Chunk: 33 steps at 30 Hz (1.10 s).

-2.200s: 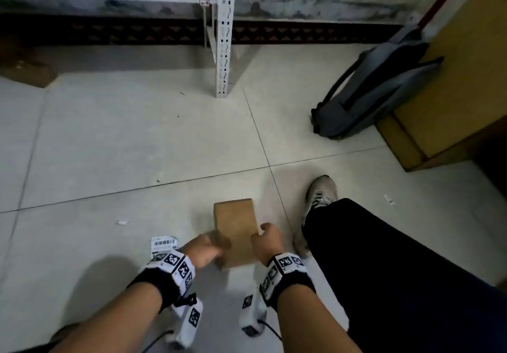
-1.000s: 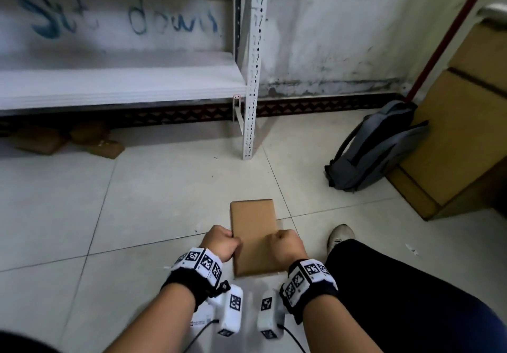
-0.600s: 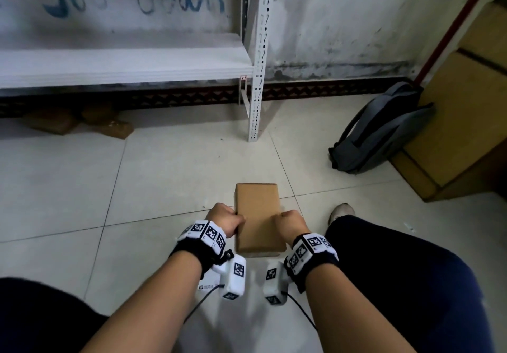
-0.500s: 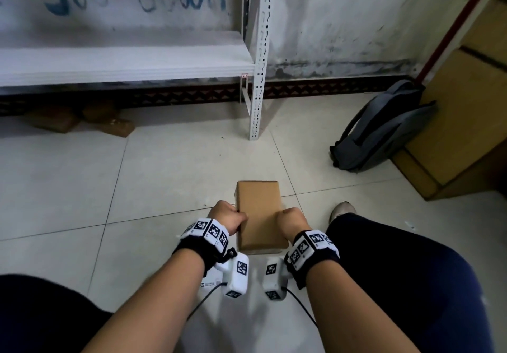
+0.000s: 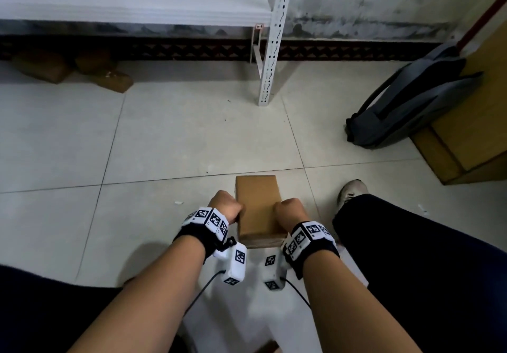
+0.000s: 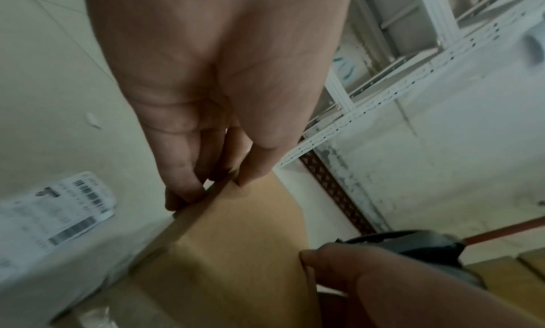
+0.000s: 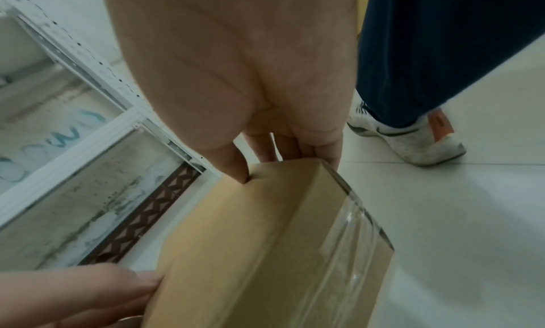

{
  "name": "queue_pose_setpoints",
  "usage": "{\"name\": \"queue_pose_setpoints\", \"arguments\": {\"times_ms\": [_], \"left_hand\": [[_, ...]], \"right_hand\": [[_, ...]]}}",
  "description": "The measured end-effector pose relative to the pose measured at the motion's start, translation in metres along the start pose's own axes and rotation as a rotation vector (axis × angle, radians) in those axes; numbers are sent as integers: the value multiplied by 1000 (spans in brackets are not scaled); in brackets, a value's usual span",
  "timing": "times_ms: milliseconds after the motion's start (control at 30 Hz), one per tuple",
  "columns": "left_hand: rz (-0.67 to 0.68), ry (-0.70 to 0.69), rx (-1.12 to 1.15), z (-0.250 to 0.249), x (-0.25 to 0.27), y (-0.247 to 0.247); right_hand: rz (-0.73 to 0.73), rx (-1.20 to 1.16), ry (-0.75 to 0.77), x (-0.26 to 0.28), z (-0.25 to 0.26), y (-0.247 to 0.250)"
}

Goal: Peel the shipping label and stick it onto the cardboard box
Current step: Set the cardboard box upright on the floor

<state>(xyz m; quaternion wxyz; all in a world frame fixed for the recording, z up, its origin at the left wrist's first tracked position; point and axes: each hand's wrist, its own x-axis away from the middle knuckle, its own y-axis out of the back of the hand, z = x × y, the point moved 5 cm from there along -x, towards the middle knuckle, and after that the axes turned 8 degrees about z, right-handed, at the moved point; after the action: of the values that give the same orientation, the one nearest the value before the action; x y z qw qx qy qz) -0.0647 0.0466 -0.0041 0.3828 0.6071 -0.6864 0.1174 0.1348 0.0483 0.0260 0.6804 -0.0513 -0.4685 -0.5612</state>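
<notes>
A small brown cardboard box (image 5: 258, 207) is held just above the tiled floor between both hands. My left hand (image 5: 226, 205) grips its left edge, thumb on top and fingers down the side, as the left wrist view shows at the box (image 6: 236, 244). My right hand (image 5: 288, 212) grips the right edge; in the right wrist view the thumb presses the top of the box (image 7: 236, 251) and clear tape runs along its side. The white shipping label (image 6: 56, 209) with barcodes lies flat on the floor to the left of the box; in the head view my left wrist hides it.
A white metal shelf rack (image 5: 270, 50) stands ahead against the wall, with brown parcels (image 5: 82, 70) under it. A grey backpack (image 5: 406, 105) leans on a large cardboard carton (image 5: 477, 100) at right. My right shoe (image 5: 351, 192) is beside the box.
Both hands keep their grip on the box. It has shifted slightly forward and to the right, and the head camera has tilted up and then back down a little.
</notes>
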Motion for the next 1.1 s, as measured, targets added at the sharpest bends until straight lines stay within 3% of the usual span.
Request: {"name": "queue_pose_setpoints", "arguments": {"times_ms": [100,300,500,733,833,933,1033,1100], "left_hand": [[35,32,-43,17,-5,-6],[41,60,130,49,-25,-10],[57,50,355,77,-45,-41],[48,11,424,100,-63,-50],[-98,30,354,115,-64,-31],[-237,110,129,143,-61,-3],[-259,185,60,171,-58,14],[-272,230,62,187,-55,21]], "right_hand": [[18,0,9,-20,-12,-20],[43,-35,30,-67,-35,-57],[26,-54,17,-76,-45,-69],[-34,-55,35,-90,-62,-76],[-183,54,174,-80,-43,-76],[-276,282,398,-64,-5,-92],[-144,257,558,-54,30,-129],[4,260,531,-58,39,-161]]}}
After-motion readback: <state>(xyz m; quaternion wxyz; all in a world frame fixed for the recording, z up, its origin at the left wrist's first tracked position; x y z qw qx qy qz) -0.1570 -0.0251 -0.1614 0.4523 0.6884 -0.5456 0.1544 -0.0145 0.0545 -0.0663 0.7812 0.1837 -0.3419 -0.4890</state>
